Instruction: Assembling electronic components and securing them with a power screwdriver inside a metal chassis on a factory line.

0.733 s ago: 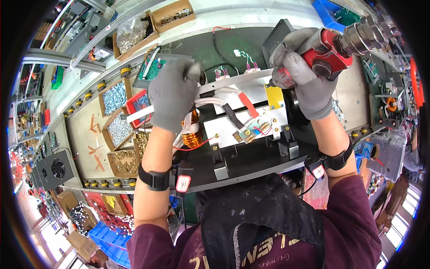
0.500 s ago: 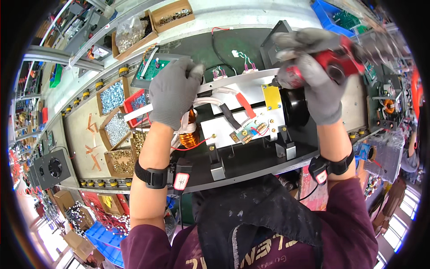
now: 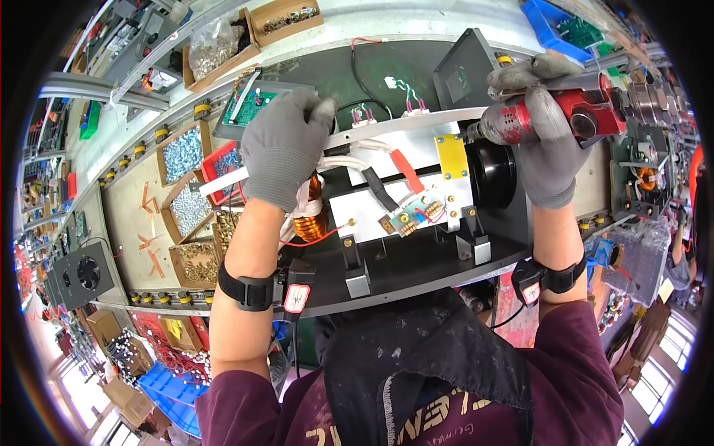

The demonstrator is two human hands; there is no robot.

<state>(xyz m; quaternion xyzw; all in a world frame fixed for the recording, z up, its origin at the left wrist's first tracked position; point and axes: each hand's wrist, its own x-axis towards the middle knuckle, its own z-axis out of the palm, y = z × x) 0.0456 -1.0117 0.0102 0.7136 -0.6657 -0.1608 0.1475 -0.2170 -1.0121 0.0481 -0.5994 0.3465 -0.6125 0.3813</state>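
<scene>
My left hand [image 3: 286, 145], in a grey glove, is closed around a long pale metal strip [image 3: 405, 125] that lies slantwise across an open black chassis [image 3: 312, 286]. My right hand [image 3: 554, 141], also gloved, grips a red power screwdriver [image 3: 517, 123]. Its tip points left, close to the strip's right end; whether they touch I cannot tell. Below the strip are white metal plates [image 3: 338, 208], a yellow plate [image 3: 451, 157], a small circuit board [image 3: 407, 219] and thick white cables [image 3: 346, 161]. A copper coil [image 3: 311, 227] sits beside my left wrist, and a black cylinder [image 3: 494, 178] stands at the right.
Left of the chassis, cardboard boxes [image 3: 184, 157] and a red bin [image 3: 216, 175] hold small fasteners. A green circuit board [image 3: 251, 108] lies behind my left hand. Roller rails [image 3: 161, 134] edge the bench. A blue bin [image 3: 550, 30] is at the back right.
My right hand and the screwdriver have moved right, away from the yellow plate, and are less blurred. My left hand has shifted slightly left and up, still on the strip.
</scene>
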